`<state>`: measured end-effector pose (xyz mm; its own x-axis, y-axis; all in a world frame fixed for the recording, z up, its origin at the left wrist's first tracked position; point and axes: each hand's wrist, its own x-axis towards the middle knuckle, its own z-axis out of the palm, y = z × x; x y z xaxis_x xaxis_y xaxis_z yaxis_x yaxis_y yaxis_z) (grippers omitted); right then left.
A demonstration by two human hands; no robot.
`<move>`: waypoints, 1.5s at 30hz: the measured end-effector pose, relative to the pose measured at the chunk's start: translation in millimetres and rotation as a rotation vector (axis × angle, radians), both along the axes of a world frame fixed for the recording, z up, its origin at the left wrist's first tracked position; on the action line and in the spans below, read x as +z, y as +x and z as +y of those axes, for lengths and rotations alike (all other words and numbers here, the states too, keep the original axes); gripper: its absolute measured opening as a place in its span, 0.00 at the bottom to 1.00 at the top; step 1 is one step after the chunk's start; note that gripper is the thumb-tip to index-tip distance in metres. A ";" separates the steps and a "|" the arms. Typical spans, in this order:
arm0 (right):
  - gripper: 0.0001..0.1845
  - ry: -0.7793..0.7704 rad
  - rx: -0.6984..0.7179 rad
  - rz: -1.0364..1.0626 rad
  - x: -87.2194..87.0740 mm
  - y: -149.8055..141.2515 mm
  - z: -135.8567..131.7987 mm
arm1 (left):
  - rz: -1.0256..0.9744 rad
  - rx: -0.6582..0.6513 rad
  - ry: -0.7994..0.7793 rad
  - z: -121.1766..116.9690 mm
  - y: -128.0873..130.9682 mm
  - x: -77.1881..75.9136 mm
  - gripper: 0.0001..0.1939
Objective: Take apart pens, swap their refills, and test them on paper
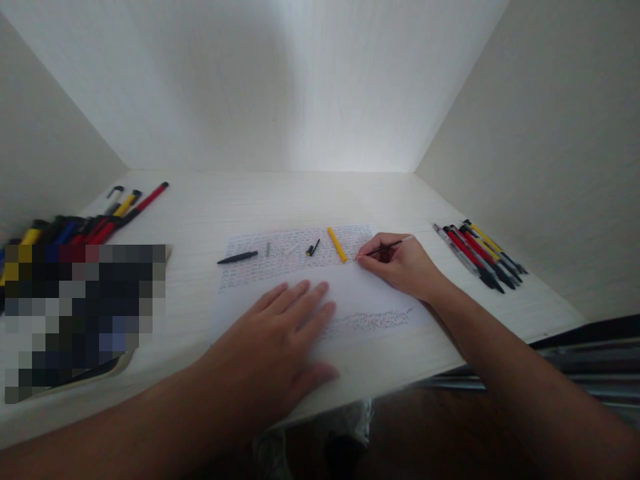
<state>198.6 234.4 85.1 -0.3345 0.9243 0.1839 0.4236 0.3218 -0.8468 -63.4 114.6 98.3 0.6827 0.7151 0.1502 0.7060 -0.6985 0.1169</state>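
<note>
A sheet of paper (280, 293) covered with rows of small handwriting in its upper part lies on the white table. My right hand (397, 263) pinches a thin, dark pen refill (381, 249), its tip at the written lines. Flat on the lower part of the sheet rests my left hand (285, 333), fingers spread and holding nothing. Pen parts lie on the paper: a yellow barrel (337, 245) just left of my right hand, a small black clip piece (313, 248), a faint grey spring-like piece (268, 249) and a black pen section (237, 257).
Several red, yellow and clear pens (480, 257) lie in a group at the right. A pile of coloured pens (107, 223) is at the left, above a pixelated dark flat object (95, 313). Pale panels (300, 87) enclose the table's back and sides.
</note>
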 end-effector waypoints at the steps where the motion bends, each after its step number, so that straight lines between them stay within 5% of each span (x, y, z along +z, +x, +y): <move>1: 0.05 0.002 0.001 -0.002 -0.2 0.0 0.1 | -0.004 -0.001 0.006 -0.3 -0.3 -0.2 0.33; 45: 0.06 0.035 -0.019 -0.064 -0.3 0.5 0.1 | -0.016 -0.034 0.053 -1.3 -2.6 1.8 0.30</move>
